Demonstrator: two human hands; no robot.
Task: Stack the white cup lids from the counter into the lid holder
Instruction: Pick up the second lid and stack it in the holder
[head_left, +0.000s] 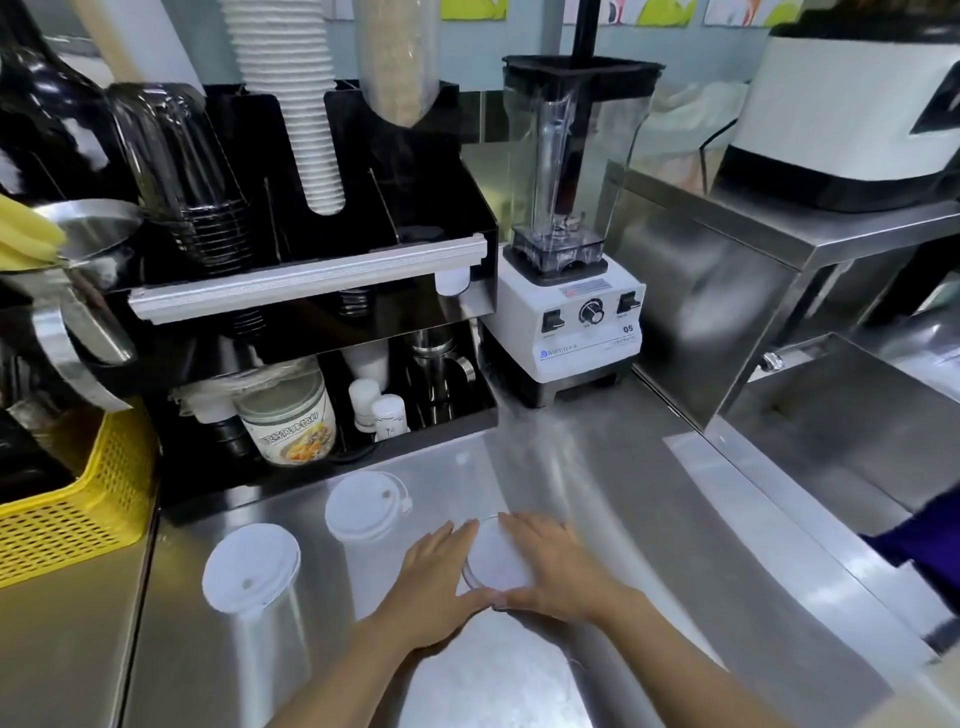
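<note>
Three short stacks of white cup lids stand on the steel counter (597, 493). One stack (252, 569) is at the front left, a second (363, 506) sits behind it near the black organizer. My left hand (436, 577) and my right hand (556, 564) cup the third stack (496, 558) from both sides, fingers spread along its rim. The black lid and cup holder (311, 270) stands at the back left, with a tall column of white lids or cups (301, 104) in its middle slot.
A white blender (571, 249) stands right of the holder. A yellow perforated basket (78, 514) and a steel jug (67, 291) are at the left. A raised steel shelf (779, 249) and sink (857, 415) lie to the right; a purple sleeve (919, 540) shows there.
</note>
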